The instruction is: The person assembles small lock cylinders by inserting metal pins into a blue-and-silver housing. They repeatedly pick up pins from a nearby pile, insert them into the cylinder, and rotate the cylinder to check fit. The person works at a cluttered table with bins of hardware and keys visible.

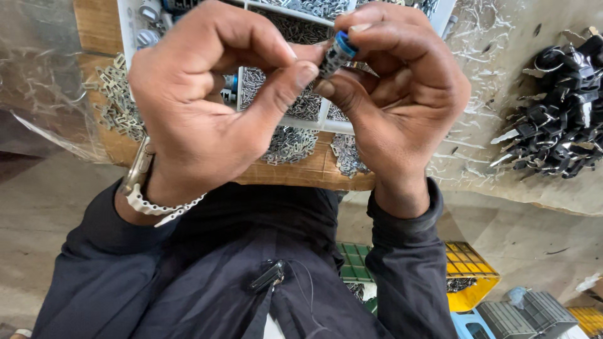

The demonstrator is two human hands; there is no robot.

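Above a white tray (326, 122) of small metal parts, the left hand (201, 107) and right hand (396, 94) together pinch a small blue-capped cylindrical part (339, 53), fingertips clamped on it.

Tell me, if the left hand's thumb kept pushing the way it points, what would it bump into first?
The left hand has its thumb aimed at the small blue-capped part pinched in the right hand. It would likely meet that part first; it looks almost touching already.
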